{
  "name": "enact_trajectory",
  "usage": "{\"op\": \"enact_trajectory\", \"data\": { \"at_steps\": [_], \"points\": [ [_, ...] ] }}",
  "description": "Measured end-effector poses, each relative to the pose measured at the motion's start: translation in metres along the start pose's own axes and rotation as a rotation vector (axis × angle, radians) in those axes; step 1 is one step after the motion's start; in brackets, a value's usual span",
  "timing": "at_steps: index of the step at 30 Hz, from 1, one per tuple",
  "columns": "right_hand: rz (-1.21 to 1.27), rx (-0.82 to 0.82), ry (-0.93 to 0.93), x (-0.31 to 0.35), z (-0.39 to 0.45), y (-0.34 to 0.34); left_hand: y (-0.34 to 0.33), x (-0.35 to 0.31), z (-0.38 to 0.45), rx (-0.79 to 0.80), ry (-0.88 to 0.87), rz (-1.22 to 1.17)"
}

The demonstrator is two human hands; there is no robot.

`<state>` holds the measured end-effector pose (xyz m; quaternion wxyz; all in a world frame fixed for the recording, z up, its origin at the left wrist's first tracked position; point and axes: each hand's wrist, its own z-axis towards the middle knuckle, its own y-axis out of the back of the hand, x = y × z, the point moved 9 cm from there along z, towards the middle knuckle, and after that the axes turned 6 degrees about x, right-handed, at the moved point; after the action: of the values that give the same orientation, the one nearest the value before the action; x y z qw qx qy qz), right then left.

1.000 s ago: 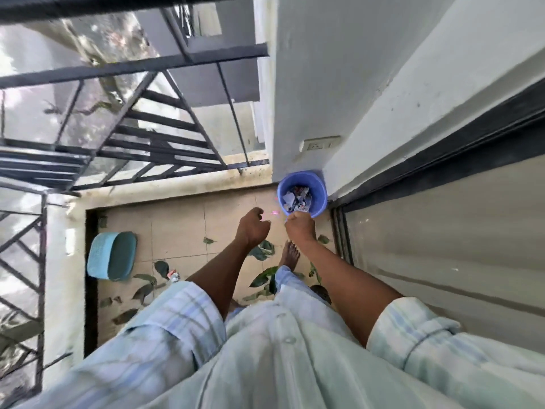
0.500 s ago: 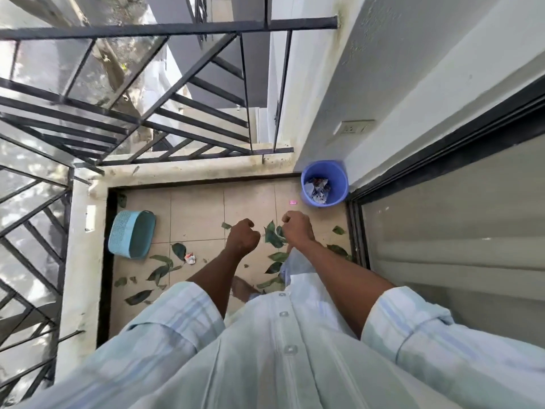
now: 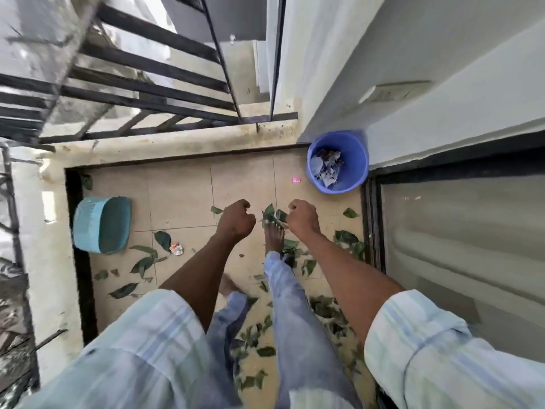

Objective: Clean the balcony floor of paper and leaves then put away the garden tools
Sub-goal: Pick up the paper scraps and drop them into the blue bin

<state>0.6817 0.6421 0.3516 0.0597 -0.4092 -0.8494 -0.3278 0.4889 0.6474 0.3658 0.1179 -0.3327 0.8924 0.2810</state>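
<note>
Both hands mid-frame, out in front of the body, above the floor. Left hand (image 3: 236,221) curled into a fist, nothing visible in it. Right hand (image 3: 302,218) also curled, fingers tucked under; can't see anything held, leaves just behind it in the picture are on the floor, not in the grip. Hands near each other, not touching.

Bare foot (image 3: 274,237) between and below the hands, standing on leaves (image 3: 274,215).

More leaves scattered over the tiled floor (image 3: 180,196): a cluster left of centre, a denser patch lower centre around the legs, a few along the right edge by the sliding door (image 3: 460,237).

Paper scrap (image 3: 177,248), crumpled, lies left of centre among leaves.

Blue bucket (image 3: 358,160) upper right, in the corner by the wall, upright, holds crumpled paper (image 3: 327,168).

Teal basket (image 3: 101,224) at left, tipped on its side against the low wall, opening faces right.

Railing (image 3: 132,87) fills upper left.
</note>
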Motion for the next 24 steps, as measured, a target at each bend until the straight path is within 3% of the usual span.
{"op": "enact_trajectory", "data": {
  "at_steps": [6,12,14,19,24],
  "points": [
    [-0.018,-0.029,-0.024,-0.064,0.177,-0.062,-0.053,0.035,0.161,0.004,-0.001,-0.052],
    [-0.243,-0.149,0.110,-0.134,0.329,-0.120,-0.114,0.078,0.301,-0.045,-0.035,-0.193],
    [-0.322,-0.209,0.161,-0.139,0.361,-0.132,-0.131,0.089,0.332,-0.058,-0.041,-0.252],
    [-0.548,-0.147,0.190,-0.152,0.414,-0.178,-0.167,0.115,0.384,-0.054,-0.039,-0.354],
    [-0.593,-0.306,0.324,-0.153,0.418,-0.187,-0.184,0.151,0.391,-0.022,0.004,-0.380]
  ]
}}
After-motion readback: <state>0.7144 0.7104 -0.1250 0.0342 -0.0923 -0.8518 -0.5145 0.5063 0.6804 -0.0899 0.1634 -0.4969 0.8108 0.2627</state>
